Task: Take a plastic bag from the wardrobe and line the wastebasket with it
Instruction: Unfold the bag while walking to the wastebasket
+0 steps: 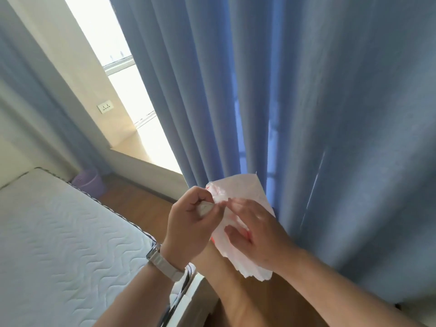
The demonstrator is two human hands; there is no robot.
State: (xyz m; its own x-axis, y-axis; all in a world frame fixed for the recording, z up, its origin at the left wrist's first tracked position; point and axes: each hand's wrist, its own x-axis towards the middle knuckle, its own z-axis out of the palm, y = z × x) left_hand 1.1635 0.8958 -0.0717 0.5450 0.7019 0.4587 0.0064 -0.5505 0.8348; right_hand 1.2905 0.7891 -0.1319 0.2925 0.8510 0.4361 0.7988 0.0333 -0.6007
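Plastic bag [238, 208] was pinched shut-fingered by left hand [188, 223] and right hand [257, 232], likely to separate its layers; wastebasket [90, 182] sat at 10 o'clock.

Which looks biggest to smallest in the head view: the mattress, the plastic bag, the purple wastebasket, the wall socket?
1. mattress
2. plastic bag
3. purple wastebasket
4. wall socket

The bag is much nearer the camera, so its rank over the wastebasket is apparent only.
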